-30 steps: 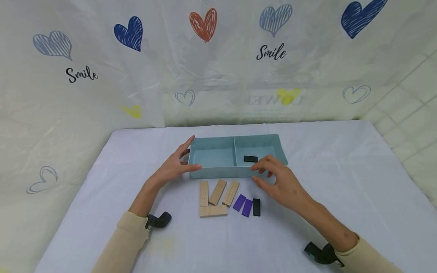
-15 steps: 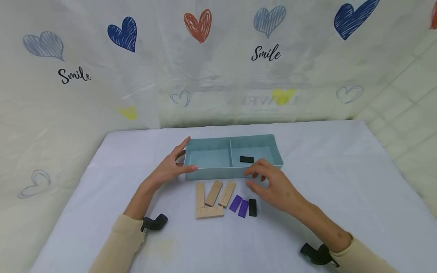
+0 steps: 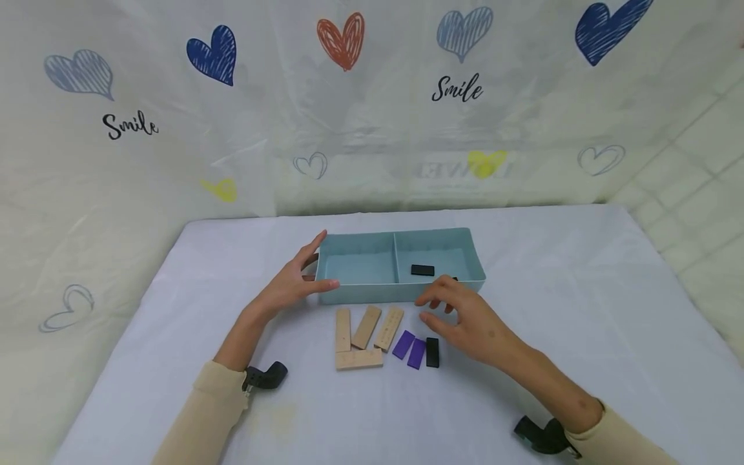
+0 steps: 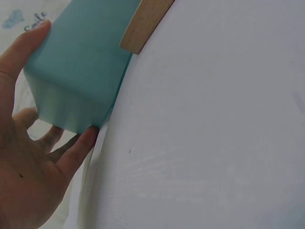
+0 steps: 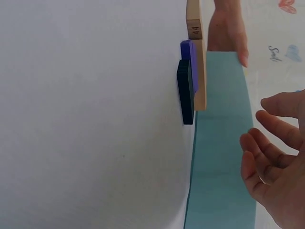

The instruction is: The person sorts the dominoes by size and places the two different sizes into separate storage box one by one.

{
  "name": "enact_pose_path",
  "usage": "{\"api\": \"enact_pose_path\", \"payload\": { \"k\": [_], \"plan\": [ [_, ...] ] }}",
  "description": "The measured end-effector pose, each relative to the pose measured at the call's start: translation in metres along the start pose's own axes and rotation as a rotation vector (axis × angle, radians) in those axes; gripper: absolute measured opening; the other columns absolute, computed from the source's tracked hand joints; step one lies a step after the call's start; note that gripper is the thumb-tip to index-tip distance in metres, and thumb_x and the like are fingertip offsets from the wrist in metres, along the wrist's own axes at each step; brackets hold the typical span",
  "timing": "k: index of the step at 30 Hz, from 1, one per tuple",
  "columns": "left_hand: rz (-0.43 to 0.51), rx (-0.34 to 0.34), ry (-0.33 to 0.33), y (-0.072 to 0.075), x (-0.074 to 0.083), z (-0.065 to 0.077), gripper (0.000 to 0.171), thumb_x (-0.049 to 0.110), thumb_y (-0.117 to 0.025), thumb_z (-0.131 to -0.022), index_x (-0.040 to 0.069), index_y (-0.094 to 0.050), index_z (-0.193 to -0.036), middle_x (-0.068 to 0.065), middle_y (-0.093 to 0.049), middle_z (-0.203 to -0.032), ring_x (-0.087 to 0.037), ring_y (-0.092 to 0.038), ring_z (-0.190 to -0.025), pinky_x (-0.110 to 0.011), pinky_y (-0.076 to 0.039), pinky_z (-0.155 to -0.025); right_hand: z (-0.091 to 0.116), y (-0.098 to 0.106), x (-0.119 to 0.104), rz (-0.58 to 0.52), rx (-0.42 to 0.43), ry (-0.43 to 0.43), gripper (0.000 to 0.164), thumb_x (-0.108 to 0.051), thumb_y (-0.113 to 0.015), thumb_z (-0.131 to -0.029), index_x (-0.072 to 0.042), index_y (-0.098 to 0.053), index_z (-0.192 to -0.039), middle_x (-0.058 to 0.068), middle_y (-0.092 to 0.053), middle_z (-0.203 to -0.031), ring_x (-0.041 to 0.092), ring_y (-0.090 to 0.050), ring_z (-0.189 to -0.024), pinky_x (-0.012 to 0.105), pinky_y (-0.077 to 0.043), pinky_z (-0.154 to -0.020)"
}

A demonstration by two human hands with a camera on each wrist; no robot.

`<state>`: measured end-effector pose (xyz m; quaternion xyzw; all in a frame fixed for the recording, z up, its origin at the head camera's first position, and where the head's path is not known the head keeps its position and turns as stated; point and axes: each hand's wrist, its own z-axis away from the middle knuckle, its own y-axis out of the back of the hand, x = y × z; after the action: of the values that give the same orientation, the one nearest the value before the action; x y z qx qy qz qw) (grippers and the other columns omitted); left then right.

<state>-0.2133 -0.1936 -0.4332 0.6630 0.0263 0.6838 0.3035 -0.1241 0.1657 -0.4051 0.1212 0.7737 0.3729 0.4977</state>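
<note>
A pale blue two-compartment box [image 3: 357, 294] stands toward the back of the table. At its left end my left hand [image 3: 290, 282] holds it, the thumb over the front rim and the fingers along the end wall [image 4: 66, 105]. My right hand [image 3: 473, 320] hovers by the front wall with fingers loosely bent and nothing between them, as the right wrist view also shows. A black block [image 3: 422, 270] lies in the right compartment; a bit of another dark piece [image 3: 455, 279] shows just above my right hand. Two purple blocks [image 3: 403, 345] and a black block [image 3: 433, 352] lie below that hand.
Several wooden blocks [image 3: 359, 359] lie on the white cloth before the box, one marked 44 [image 5: 194, 28]. The box's left compartment [image 3: 357, 258] holds nothing. Behind the table hangs a light curtain [image 3: 372, 116] printed with hearts.
My right hand has drawn slightly down toward the front of the box, and a dark piece inside shows above it. My left hand keeps its place on the box. The head view has shifted slightly.
</note>
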Motion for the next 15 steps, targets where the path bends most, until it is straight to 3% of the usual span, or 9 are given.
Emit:
{"api": "enact_pose_path", "payload": {
  "k": [10,15],
  "plan": [
    [0.002,0.002,-0.002,0.0001,0.0012,-0.0015,0.103,0.040,-0.083,-0.089,0.053,-0.013,-0.163,0.005,-0.010,-0.176,-0.030,-0.020,-0.163,-0.056,-0.040,-0.121,0.0001,-0.0008,-0.0010,0.016,-0.046,-0.041,0.016,-0.014,-0.075,-0.096,-0.016,-0.073,-0.112,0.000,-0.067,-0.112,0.020,-0.065,-0.101,0.035,-0.058,-0.085],
    [0.012,-0.001,0.010,0.0008,-0.0013,-0.0019,0.102,0.039,-0.083,-0.089,0.057,-0.014,-0.161,0.004,-0.011,-0.176,-0.030,-0.021,-0.163,-0.056,-0.042,-0.120,0.0006,-0.0033,0.0000,0.016,-0.073,-0.048,0.014,-0.014,-0.075,-0.096,-0.015,-0.074,-0.110,-0.002,-0.066,-0.112,0.020,-0.066,-0.101,0.036,-0.059,-0.086]
  ]
}}
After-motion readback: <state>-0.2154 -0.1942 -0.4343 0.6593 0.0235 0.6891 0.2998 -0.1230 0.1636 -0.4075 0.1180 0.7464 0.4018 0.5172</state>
